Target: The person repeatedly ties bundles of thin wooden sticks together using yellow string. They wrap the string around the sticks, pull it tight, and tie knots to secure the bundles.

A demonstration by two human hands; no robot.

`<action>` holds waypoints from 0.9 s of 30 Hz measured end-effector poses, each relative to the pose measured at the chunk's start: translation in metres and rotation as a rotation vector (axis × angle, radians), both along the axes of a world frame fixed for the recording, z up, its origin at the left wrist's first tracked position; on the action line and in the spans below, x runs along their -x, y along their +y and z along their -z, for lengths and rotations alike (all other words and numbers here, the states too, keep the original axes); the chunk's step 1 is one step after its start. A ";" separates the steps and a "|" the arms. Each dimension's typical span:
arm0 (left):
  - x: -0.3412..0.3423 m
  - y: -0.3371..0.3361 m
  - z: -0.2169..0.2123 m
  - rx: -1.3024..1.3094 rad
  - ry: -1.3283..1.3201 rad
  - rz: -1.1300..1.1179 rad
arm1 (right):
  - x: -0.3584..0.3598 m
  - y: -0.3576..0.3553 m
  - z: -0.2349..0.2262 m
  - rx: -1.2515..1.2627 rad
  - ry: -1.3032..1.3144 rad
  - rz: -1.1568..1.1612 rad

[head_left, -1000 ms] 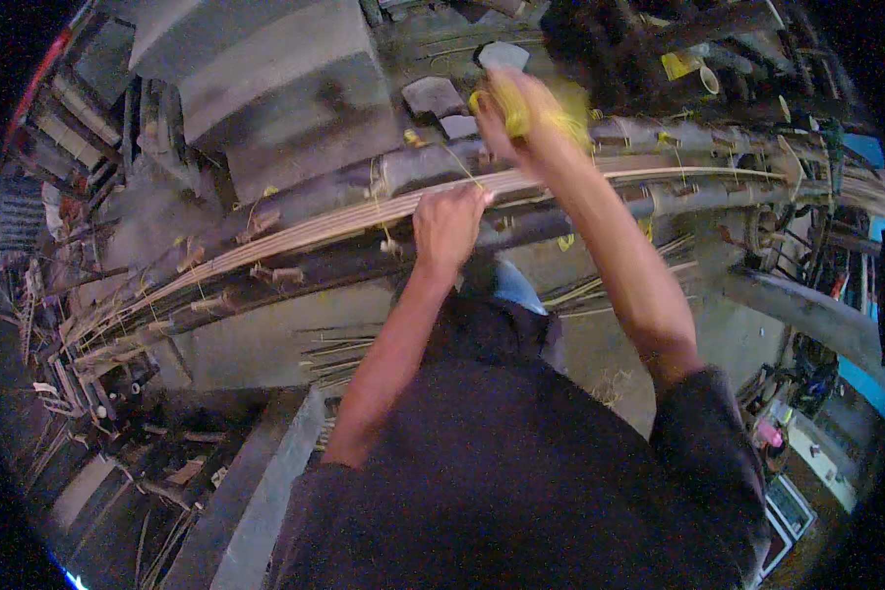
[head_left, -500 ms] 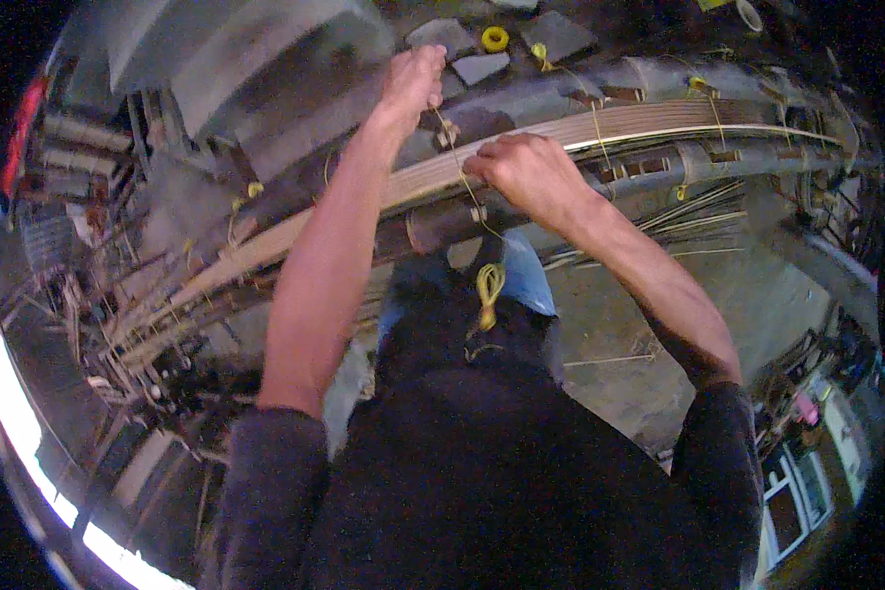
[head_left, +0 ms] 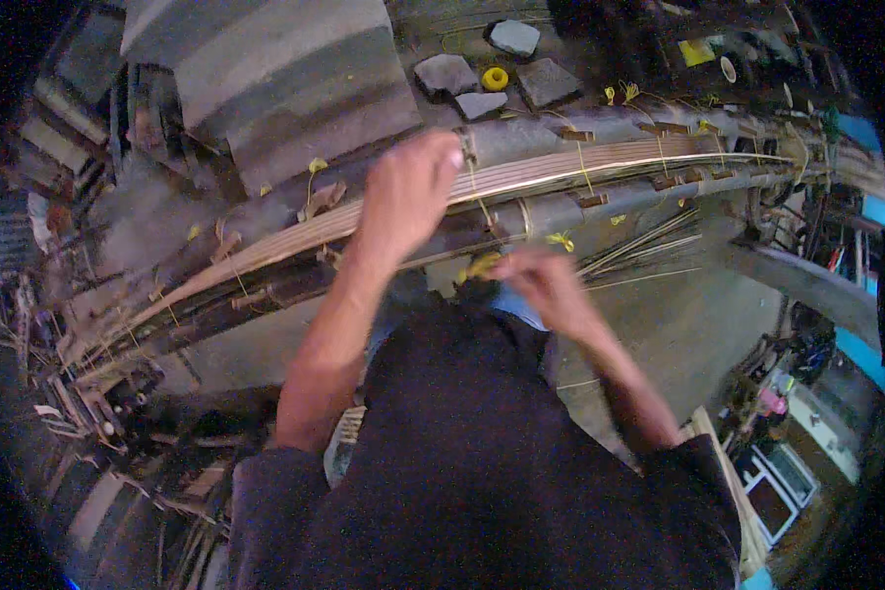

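Holds a small yellow cord hank [head_left: 477, 267] narrowly pinched in the right hand [head_left: 544, 283], near the dark shirt [head_left: 462, 423], presumably to have its loose length gathered. Curls the left hand [head_left: 410, 192] over the pale strips [head_left: 548, 169] by the upper pole [head_left: 521, 136], perhaps to steady them; cannot tell whether clasping anything. Has the pale strips lying between upper pole and lower pole [head_left: 556, 211], crossed by thin ties [head_left: 583, 165], likely to stay bundled. Points their long axis crosswise, one end toward lower left, the other rightward, slightly bowed.
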State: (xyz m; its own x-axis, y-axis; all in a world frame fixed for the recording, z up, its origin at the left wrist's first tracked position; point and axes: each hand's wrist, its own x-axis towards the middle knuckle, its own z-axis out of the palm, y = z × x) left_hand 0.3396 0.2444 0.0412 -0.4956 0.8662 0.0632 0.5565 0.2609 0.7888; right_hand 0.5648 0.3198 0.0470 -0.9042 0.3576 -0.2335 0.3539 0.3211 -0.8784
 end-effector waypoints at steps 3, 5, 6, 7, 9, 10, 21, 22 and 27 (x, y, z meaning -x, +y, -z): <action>-0.048 -0.032 0.022 0.155 0.204 0.090 | 0.076 0.036 -0.155 -0.581 -0.247 -0.326; -0.058 -0.031 0.037 -0.048 0.381 -0.122 | 0.147 0.022 -0.154 -0.714 -0.091 -0.719; -0.056 -0.026 0.035 -0.002 0.312 -0.144 | 0.180 0.016 -0.139 -0.549 0.022 -0.697; -0.053 -0.020 0.036 0.043 0.247 -0.164 | 0.203 0.024 -0.115 -0.383 0.137 -0.674; -0.063 -0.023 0.044 0.125 0.348 -0.135 | 0.230 0.073 -0.077 -0.178 0.160 -0.512; -0.057 -0.015 0.044 0.146 0.412 -0.124 | 0.229 0.085 -0.055 -0.466 -0.136 -0.384; -0.058 -0.019 0.043 0.107 0.353 -0.109 | 0.043 -0.007 0.005 -0.036 -0.386 -0.724; -0.059 -0.015 0.035 0.092 0.175 -0.139 | 0.048 -0.023 0.041 -0.087 -0.355 -0.731; -0.009 0.034 -0.043 -0.134 -0.393 -0.212 | 0.014 0.053 -0.011 -0.290 0.514 -0.395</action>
